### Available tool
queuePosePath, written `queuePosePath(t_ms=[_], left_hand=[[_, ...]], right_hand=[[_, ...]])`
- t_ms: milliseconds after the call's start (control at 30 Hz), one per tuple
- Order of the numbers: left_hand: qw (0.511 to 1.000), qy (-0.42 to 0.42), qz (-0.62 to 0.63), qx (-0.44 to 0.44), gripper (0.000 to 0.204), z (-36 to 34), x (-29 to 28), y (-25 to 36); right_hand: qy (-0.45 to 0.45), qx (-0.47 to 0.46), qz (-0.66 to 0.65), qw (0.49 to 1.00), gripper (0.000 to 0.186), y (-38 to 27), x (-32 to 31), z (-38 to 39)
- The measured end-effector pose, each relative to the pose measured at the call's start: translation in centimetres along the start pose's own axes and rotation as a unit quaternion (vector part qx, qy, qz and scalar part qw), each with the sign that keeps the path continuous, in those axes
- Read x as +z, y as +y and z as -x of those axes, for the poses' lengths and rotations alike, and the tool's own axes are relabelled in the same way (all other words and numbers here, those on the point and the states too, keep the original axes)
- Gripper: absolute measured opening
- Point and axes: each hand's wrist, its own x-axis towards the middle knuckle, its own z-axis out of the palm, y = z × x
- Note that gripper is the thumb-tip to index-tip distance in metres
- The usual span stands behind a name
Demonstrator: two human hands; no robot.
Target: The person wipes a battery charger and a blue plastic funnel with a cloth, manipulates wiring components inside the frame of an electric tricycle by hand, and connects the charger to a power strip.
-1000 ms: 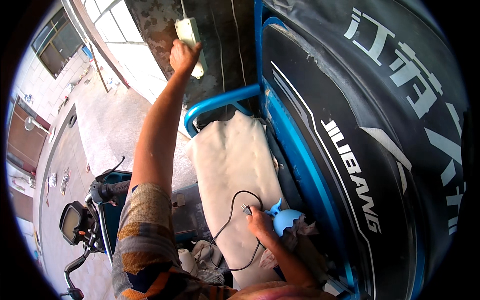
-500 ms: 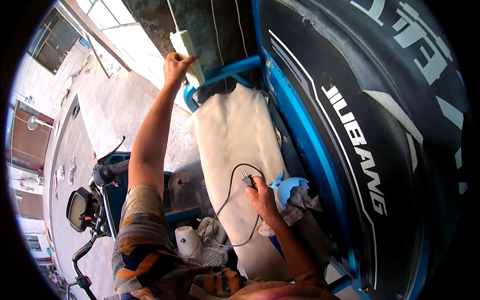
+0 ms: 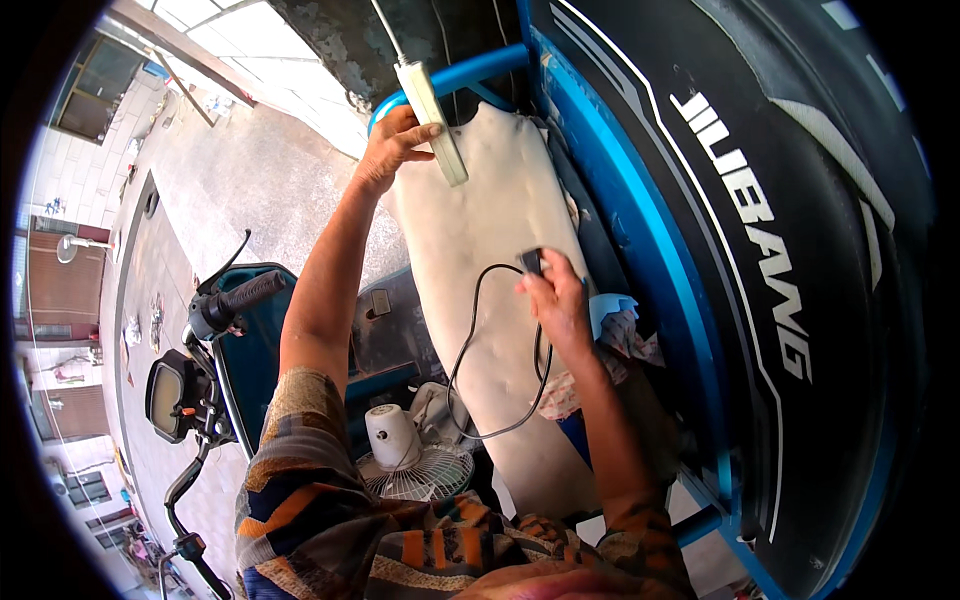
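Observation:
My left hand (image 3: 400,147) is closed round a pale, long power strip (image 3: 447,138), thumb across its front, above the far end of a cream padded seat (image 3: 485,210). A cord (image 3: 386,28) runs up from the strip's far end. Lower and to the right, my right hand (image 3: 560,300) pinches a black plug (image 3: 531,262) over the middle of the seat. From the plug a dark cable (image 3: 468,340) hangs in a loop across the cream surface. Strip and plug are apart. The plug's prongs cannot be made out now.
A white fan (image 3: 390,436) with a wire guard lies below the seat. Handlebars (image 3: 240,300) stand at left. A blue frame with a black panel (image 3: 700,250) walls off the right. Crumpled cloth and a light blue piece (image 3: 610,312) lie beside my right wrist.
My left hand has brought the power strip down and right, over the seat. My right hand has raised the plug and turned it; the cable loop moved along.

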Motion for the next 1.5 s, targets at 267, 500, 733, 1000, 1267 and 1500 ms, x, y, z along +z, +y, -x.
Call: queuePosePath(t_ms=[267, 500, 733, 1000, 1267, 1500], left_hand=[[0.917, -0.18, 0.355, 0.032, 0.076, 1.3, 3.7, 0.6], [0.833, -0.147, 0.53, 0.057, 0.067, 2.5, 7.1, -0.9], [0.817, -0.144, 0.553, 0.073, 0.066, 2.3, 7.6, -1.6], [0.835, -0.096, 0.535, 0.089, 0.069, 2.3, 8.0, -1.9], [0.891, -0.092, 0.429, 0.114, 0.078, 1.8, 6.5, -2.4], [0.892, -0.073, 0.432, 0.108, 0.078, 2.0, 5.9, -2.7]], right_hand=[[-0.002, -0.189, 0.028, 0.982, 0.027, -6.6, 1.0, -8.7], [0.029, -0.228, 0.1, 0.968, 0.027, -6.4, 1.3, -8.0], [0.055, -0.331, 0.151, 0.93, 0.027, -7.0, 2.1, -8.5], [0.058, -0.348, 0.215, 0.911, 0.026, -7.1, 2.7, -9.4], [0.019, -0.292, 0.331, 0.897, 0.022, -9.1, 2.3, -9.6], [0.006, -0.258, 0.196, 0.946, 0.02, -8.8, 3.0, -10.3]])
